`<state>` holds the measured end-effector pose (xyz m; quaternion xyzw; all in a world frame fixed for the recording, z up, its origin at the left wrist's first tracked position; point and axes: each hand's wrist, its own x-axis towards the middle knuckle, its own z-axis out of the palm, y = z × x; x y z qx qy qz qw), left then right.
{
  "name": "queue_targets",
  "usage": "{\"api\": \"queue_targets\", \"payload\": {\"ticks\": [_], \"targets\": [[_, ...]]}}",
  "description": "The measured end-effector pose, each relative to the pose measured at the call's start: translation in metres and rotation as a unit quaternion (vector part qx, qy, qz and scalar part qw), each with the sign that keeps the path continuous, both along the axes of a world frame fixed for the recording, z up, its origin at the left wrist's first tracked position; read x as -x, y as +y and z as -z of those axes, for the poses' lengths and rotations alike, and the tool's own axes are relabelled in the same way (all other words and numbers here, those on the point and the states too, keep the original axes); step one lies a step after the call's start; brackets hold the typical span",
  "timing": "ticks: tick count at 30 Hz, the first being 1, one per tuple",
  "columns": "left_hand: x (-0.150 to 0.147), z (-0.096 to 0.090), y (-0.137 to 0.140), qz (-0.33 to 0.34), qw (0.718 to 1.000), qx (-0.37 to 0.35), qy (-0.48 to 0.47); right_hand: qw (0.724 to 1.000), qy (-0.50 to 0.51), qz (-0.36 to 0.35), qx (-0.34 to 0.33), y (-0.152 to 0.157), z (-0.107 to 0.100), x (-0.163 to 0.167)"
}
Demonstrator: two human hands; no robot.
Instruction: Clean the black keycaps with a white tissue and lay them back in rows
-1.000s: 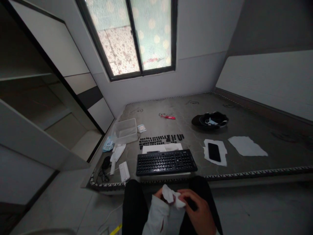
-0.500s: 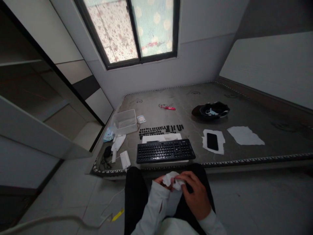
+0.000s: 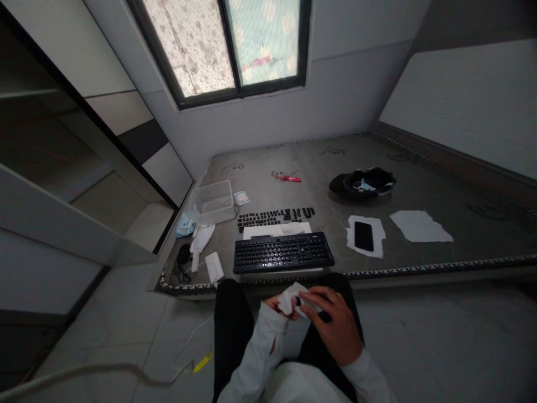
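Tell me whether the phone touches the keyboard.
Apart. The head view shows the phone lying on white paper, with bare mat between it and the keyboard.

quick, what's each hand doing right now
Left hand: closed on the white tissue.
Right hand: fingers closed over the same tissue.

Keycaps [image 3: 274, 215] behind keyboard [image 3: 283, 252]; phone [image 3: 363, 235] right.

One head-worn camera looks forward and down — lap close, keyboard [image 3: 283, 252] farther off.
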<state>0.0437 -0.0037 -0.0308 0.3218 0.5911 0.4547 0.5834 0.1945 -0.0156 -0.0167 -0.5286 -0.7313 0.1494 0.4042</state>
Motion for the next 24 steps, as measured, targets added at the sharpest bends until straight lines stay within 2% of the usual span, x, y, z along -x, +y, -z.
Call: {"api": "queue_targets", "payload": {"ticks": [4,8,13,17,22,24], "targets": [[-0.001,-0.003,-0.003,-0.013,1.000,-0.024,0.008,1.000,0.006,-0.020,-0.016,-0.001,-0.001,0.000],[0.000,0.000,-0.003,-0.021,0.999,-0.039,0.009,0.999,0.040,-0.017,0.017,-0.002,-0.001,0.002],[0.000,0.010,-0.002,-0.012,1.000,-0.019,-0.004,0.996,0.074,-0.001,0.050,-0.002,0.000,0.003],[-0.002,0.007,-0.002,-0.029,0.999,-0.017,0.010,0.993,0.099,0.011,0.058,-0.002,0.000,0.003],[-0.004,0.005,0.000,-0.013,1.000,-0.005,0.001,0.990,0.132,0.026,0.052,-0.003,0.001,0.004],[-0.005,0.007,0.001,-0.033,0.999,-0.005,0.005,0.987,0.150,0.030,0.057,-0.004,0.004,0.004]]}}
